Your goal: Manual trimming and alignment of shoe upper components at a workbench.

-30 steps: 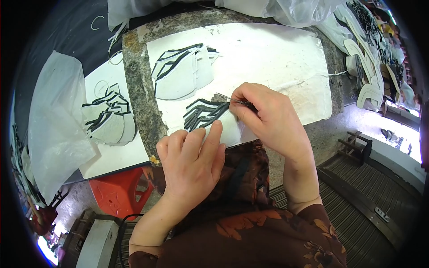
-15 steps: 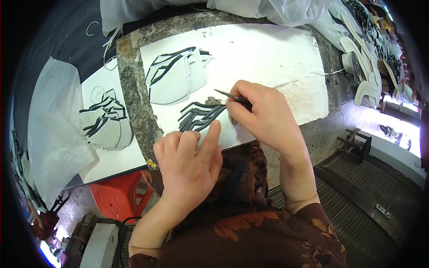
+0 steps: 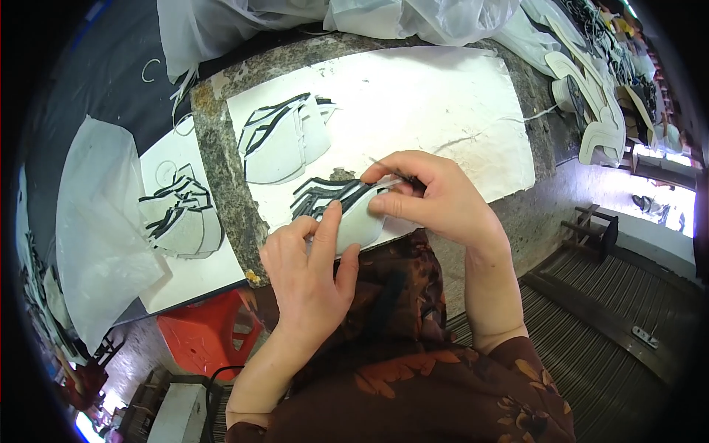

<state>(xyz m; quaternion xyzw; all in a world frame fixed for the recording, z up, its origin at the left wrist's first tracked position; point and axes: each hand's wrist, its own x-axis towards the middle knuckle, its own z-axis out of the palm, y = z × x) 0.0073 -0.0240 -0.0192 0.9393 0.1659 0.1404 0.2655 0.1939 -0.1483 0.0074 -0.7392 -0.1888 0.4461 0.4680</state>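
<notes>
My left hand (image 3: 309, 269) lies with its fingers spread on a stack of white curved cut pieces with black trim (image 3: 360, 221), at the near edge of a white board (image 3: 436, 96). The forefinger presses on the black edging. At the stack's right end, my right hand (image 3: 436, 196) has thumb and forefinger on the top piece's edge. Tucked in that hand is a slim pointed dark metal tool (image 3: 384, 166), its handle mostly hidden by the fingers. A pale narrow strip shows beside the fingers. A second stack of similar pieces (image 3: 277, 148) rests farther back on the left.
More trimmed pieces (image 3: 188, 229) lie on another white sheet to the left, beside clear plastic film (image 3: 103, 229). Plastic bags (image 3: 436, 18) line the back. A thread spool (image 3: 566, 94) and cream curved parts (image 3: 602, 133) are at right; a red stool (image 3: 196, 336) stands below left.
My right thumb and forefinger have come down onto the top piece's edge, and the tool has turned back into the hand. The left hand has shifted slightly, its fingers still on the stack.
</notes>
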